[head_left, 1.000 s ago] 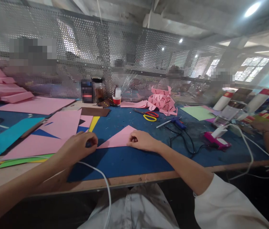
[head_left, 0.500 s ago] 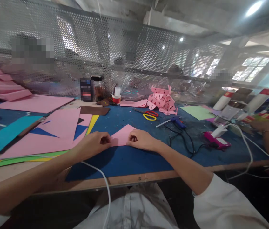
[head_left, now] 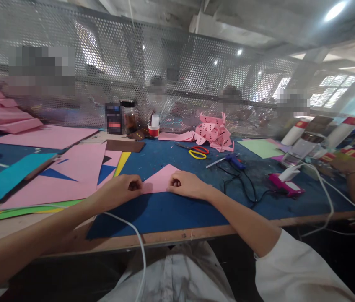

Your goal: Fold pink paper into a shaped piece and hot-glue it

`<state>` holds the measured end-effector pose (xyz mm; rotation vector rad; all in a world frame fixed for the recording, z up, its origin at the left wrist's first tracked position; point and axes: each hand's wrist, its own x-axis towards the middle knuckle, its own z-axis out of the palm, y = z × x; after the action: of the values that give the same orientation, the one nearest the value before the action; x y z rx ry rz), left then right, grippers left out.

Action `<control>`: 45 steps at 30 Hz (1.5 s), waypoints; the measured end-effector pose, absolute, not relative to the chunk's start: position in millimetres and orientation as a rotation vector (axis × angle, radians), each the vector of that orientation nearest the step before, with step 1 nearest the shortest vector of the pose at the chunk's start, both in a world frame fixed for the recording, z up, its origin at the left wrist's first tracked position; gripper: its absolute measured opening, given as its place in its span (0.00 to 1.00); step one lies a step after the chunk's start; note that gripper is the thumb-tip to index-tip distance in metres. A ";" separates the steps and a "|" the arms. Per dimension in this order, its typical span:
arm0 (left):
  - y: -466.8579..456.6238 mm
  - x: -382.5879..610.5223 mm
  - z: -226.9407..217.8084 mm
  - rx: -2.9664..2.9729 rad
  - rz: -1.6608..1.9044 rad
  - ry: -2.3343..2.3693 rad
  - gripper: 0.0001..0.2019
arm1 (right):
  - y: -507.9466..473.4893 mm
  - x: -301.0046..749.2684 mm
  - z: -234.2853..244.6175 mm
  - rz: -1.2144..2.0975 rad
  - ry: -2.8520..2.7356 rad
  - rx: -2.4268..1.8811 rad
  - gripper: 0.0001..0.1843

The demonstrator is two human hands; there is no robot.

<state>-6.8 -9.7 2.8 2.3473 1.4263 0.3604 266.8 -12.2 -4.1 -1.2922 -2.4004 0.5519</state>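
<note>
The left hand sits a little further left along the pink paper piece than half a second ago, yet further right than a second ago, when the paper's left tip showed beside it; that tip is now covered. The right hand and the paper keep their place.

The paper lies flat on the blue worktop, between the two hands. The left hand's fingers are curled, tips at the paper's left part; the right hand's fingers are bent with their tips on its right part. I cannot tell whether either pinches it.

A band of blue surface runs from the paper to the wooden front edge. To the left, pink sheets reach the left forearm, and a white cable drops over the edge. Scissors lie beyond the right hand; a blue glue gun and its black cord lie to its right.

The visible part's peak points away from the person, and the long axis runs left to right, roughly along the front edge.
</note>
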 end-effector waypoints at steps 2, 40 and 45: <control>-9.5 -9.2 3.7 2.336 0.349 1.443 0.13 | -12.6 266.6 -3.4 0.553 -2.399 -1.296 0.09; -0.6 25.8 2.5 2.511 0.431 1.154 0.08 | -13.8 266.0 -4.6 0.509 -2.410 -1.272 0.07; -3.5 24.7 -1.9 2.592 0.464 1.112 0.07 | -15.0 265.0 -2.1 0.510 -2.414 -1.297 0.09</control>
<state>24.7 -3.5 -1.9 2.5917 1.1121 0.4639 265.0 -15.0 -2.1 -1.2974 -2.4145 0.5105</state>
